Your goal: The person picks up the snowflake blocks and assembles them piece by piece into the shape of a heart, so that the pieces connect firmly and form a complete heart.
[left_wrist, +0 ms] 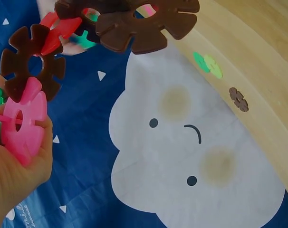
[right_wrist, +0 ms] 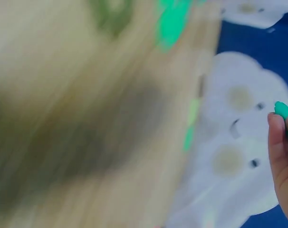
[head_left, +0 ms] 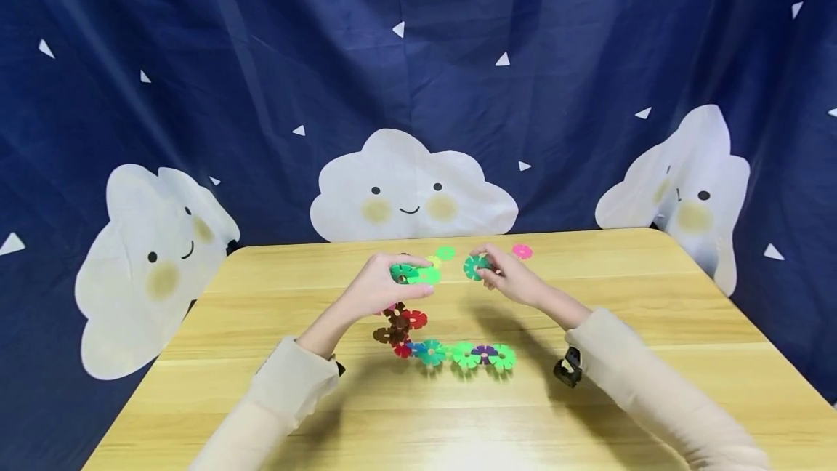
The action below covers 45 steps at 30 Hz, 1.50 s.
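Note:
My left hand (head_left: 374, 288) grips one end of a chain of slotted flower-shaped plastic discs, with a light green disc (head_left: 428, 277) and a darker green one between fingers and thumb. From there the chain hangs over the table through brown discs (head_left: 381, 335) and red ones, then bends right through blue, green and purple to a light green end disc (head_left: 503, 365). In the left wrist view a pink disc (left_wrist: 34, 137) sits beside that hand, joined to a brown disc (left_wrist: 12, 66). My right hand (head_left: 513, 280) pinches a single teal-green disc (head_left: 471, 268), apart from the chain.
Toward the table's back edge lie a loose pink disc (head_left: 527, 252) and a light green disc (head_left: 446, 248). The left wrist view shows a loose brown disc (left_wrist: 239, 100) on the wooden table (left_wrist: 258, 57). Behind hangs a blue curtain (head_left: 445, 93) with clouds.

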Available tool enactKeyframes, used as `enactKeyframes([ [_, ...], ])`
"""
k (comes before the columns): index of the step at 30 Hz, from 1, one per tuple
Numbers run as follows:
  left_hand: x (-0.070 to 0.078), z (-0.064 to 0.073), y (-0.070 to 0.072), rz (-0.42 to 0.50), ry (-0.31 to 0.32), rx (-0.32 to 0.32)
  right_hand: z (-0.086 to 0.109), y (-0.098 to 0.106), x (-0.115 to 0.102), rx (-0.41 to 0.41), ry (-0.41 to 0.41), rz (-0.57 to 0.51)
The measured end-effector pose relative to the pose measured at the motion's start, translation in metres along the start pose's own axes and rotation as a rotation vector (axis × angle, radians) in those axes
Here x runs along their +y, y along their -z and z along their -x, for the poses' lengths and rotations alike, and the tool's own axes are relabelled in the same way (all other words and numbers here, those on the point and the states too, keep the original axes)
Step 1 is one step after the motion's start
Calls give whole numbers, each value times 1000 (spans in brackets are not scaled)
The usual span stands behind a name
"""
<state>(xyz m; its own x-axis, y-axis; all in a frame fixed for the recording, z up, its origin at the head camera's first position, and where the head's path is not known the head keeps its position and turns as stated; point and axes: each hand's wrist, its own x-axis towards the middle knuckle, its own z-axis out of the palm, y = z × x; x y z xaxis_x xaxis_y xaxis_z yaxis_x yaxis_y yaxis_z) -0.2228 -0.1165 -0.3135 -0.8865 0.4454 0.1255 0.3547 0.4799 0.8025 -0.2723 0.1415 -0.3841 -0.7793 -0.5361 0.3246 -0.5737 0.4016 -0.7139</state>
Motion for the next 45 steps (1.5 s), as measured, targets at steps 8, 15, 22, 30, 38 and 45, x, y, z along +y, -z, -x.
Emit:
enactKeyframes([
  [8, -5, -2, -6, 12, -17, 0, 12, -2, -56, 145, 229, -57],
  [15, -6, -1, -8, 22, -25, -2, 21, -16, -78, 227, 318, -27],
  [22, 0, -1, -11, 30, -33, -45, 22, -20, -80, 275, 395, -8],
  [30, 9, -4, -15, 52, -91, -42, 20, -30, -82, 381, 392, -88],
  [38, 21, -6, -19, 86, -95, -10, 20, -28, -86, 432, 417, -140],
  [45, 25, -6, -27, 96, -79, -33, 33, -9, -89, 315, 337, -91],
])
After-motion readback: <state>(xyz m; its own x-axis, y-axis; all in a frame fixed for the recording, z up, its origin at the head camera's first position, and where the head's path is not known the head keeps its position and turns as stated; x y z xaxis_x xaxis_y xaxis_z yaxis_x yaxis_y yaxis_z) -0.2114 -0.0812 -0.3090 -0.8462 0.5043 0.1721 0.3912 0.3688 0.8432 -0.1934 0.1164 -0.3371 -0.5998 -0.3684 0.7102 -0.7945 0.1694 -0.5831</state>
